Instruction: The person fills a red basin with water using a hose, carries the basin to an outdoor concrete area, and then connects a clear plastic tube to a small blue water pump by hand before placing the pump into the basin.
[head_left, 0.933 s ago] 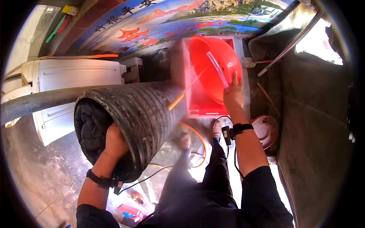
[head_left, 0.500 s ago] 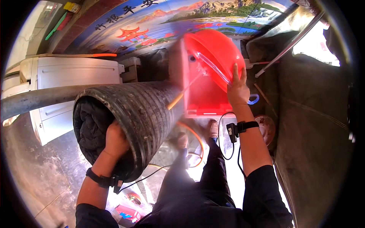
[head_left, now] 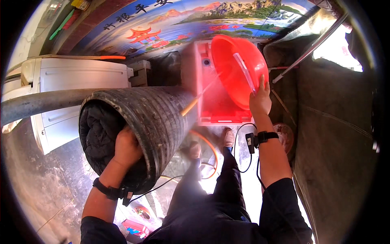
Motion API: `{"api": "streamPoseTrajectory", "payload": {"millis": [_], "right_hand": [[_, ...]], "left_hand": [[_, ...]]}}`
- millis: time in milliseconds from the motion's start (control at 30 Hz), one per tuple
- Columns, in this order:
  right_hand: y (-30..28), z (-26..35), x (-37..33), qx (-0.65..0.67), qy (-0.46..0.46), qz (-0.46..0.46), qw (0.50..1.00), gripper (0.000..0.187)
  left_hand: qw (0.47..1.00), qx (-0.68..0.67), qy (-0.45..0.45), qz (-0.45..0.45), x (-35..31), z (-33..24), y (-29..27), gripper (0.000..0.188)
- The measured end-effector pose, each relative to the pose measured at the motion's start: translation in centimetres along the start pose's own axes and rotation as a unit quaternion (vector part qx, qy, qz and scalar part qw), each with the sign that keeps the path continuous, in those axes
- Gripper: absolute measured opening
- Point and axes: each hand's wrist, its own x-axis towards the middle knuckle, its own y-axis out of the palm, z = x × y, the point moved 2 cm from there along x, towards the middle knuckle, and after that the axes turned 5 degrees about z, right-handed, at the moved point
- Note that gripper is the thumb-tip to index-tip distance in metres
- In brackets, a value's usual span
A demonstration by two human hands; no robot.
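Black characters on landscape mural

Basin, far rt: solid red. Ribbed bin, left: dk grey w/ pale smudges. Bundle inside: blk. Boxy unit, far left: wht. Far panel: multicol. landscape, blue bkgd, red pavilion.

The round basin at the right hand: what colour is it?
The round basin is red, seen in head view.

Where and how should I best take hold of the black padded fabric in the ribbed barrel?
Probably by the black padded fabric's bulging folds at the open mouth, entering through it from the person's side: the ribbed barrel walls in the rest. The left hand reaches in at the mouth's right side, fingertips hidden.
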Motion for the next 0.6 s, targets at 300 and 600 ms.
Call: {"api": "streamPoseTrajectory", "payload": {"millis": [300,600], "right_hand": [[7.0,-5.6,-2.4,0.238,0.189,0.068,0.950,0.066],[9.0,-5.8,-6.9,0.589,0.242,0.089,0.766,0.025]], "left_hand": [[1.000,0.009,-0.012,-0.001,0.1,-0.5,-0.2,0.026],[0.999,0.047,0.016,-0.003,0.2,-0.6,-0.3,0.027]]}}
